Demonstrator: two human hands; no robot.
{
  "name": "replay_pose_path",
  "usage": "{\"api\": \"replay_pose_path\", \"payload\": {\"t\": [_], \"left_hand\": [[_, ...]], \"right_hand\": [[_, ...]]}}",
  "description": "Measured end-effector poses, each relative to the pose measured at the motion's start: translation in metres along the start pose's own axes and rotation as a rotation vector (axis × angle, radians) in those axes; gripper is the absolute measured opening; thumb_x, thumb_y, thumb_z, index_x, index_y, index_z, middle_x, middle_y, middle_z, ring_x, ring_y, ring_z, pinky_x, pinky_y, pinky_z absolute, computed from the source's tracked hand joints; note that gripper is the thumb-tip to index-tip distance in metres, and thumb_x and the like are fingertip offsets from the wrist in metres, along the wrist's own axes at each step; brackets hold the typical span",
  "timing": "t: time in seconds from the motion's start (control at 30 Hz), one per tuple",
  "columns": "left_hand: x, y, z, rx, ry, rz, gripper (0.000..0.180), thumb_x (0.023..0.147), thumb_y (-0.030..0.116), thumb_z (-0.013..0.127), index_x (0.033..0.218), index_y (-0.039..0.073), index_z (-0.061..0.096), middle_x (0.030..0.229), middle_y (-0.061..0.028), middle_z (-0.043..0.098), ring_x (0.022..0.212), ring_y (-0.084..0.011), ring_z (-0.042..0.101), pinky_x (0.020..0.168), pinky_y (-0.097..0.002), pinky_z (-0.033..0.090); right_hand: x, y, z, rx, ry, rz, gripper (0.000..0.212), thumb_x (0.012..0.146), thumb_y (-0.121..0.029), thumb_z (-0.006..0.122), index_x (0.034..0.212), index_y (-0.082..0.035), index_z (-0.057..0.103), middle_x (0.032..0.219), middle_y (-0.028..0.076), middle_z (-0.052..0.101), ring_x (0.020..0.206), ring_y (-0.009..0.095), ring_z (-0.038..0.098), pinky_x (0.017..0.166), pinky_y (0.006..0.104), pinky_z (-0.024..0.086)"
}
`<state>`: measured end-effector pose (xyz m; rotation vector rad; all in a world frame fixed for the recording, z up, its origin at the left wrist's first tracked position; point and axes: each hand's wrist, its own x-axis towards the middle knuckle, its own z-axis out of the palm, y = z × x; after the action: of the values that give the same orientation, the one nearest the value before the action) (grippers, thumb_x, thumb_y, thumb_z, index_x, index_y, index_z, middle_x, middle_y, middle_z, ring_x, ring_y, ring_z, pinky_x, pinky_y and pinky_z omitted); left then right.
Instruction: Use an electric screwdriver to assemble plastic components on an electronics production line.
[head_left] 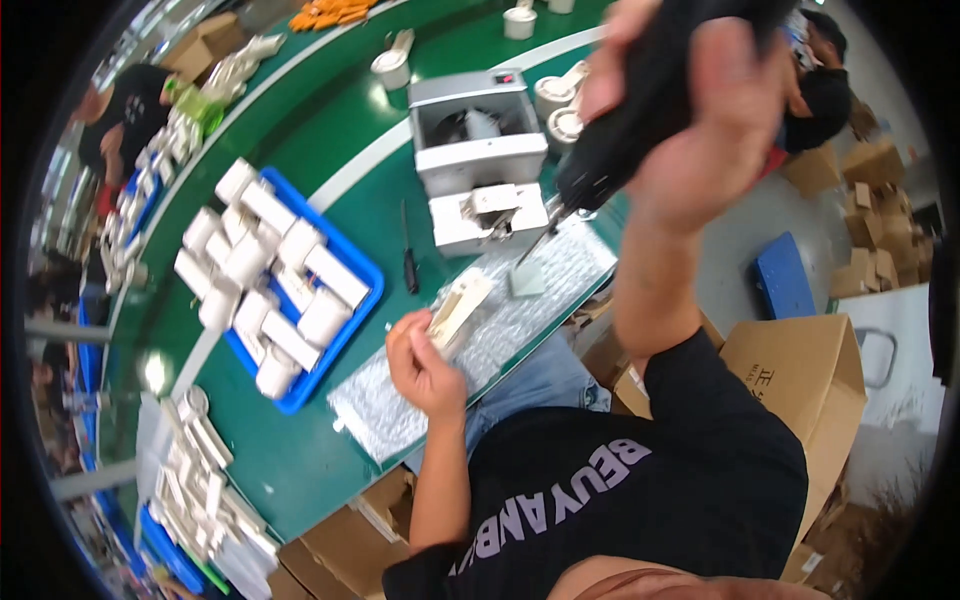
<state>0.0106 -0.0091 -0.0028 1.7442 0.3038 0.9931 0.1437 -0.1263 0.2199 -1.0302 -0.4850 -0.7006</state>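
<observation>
Beyond lettered shirt (650,500), cream part (459,310)

On the green surface (310,470), a heap of orange items (330,12) lies by the far edge, and a black-handled screwdriver (411,272) rests in from the near edge. Past the right edge, a flat blue panel (785,277) lies on the grey floor (720,255), a large cardboard box (790,370) nearer, piled cartons (878,220) beyond.
</observation>
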Motion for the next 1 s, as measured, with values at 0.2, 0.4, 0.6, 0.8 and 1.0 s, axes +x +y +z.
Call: {"api": "replay_pose_path", "payload": {"t": [0.2,0.4,0.6,0.8,1.0], "left_hand": [[0.002,0.004,0.004,-0.087,0.003,-0.037,0.019,0.096,0.003,0.045,0.092,-0.005,0.062,0.100,-0.0165,0.062,0.092,-0.0227,0.060,0.082,-0.0316,0.047],[-0.004,-0.005,0.002,-0.122,0.013,-0.073,0.018,0.097,0.004,0.044,0.090,-0.004,0.059,0.097,-0.0159,0.063,0.090,-0.0220,0.060,0.082,-0.0318,0.047],[-0.003,-0.003,0.003,-0.112,0.038,-0.080,0.018,0.097,0.004,0.044,0.091,-0.004,0.059,0.094,-0.0156,0.063,0.087,-0.0229,0.061,0.082,-0.0333,0.047],[0.000,-0.004,0.002,-0.045,0.049,-0.049,0.018,0.097,0.004,0.044,0.092,-0.002,0.060,0.093,-0.0151,0.064,0.086,-0.0247,0.060,0.081,-0.0331,0.047],[-0.005,-0.012,0.002,-0.134,0.039,-0.061,0.017,0.097,0.005,0.046,0.091,-0.001,0.061,0.093,-0.0128,0.065,0.085,-0.0245,0.059,0.078,-0.0329,0.047]], "right_hand": [[0.016,0.013,0.001,-0.136,-0.184,-0.194,0.035,0.099,-0.027,0.050,0.121,-0.001,0.044,0.074,0.010,0.059,0.045,0.011,0.053,0.039,0.0222,0.045],[0.010,0.049,0.026,0.237,-0.300,-0.101,0.050,0.096,-0.009,0.056,0.140,-0.001,0.034,0.078,0.007,0.059,0.050,0.008,0.053,0.043,0.0192,0.044],[0.005,0.070,0.026,1.030,-0.311,0.223,0.039,0.099,-0.017,0.055,0.133,-0.004,0.041,0.075,0.006,0.058,0.048,0.010,0.053,0.040,0.0218,0.045],[0.009,0.022,-0.026,0.701,-0.786,0.481,0.058,0.093,-0.048,0.048,0.122,0.002,0.045,0.102,0.012,0.048,0.075,0.016,0.052,0.063,0.0303,0.045],[0.014,0.050,-0.033,0.719,-0.845,0.481,0.059,0.093,-0.049,0.048,0.122,0.002,0.045,0.102,0.012,0.048,0.075,0.016,0.052,0.063,0.0303,0.045]]}}
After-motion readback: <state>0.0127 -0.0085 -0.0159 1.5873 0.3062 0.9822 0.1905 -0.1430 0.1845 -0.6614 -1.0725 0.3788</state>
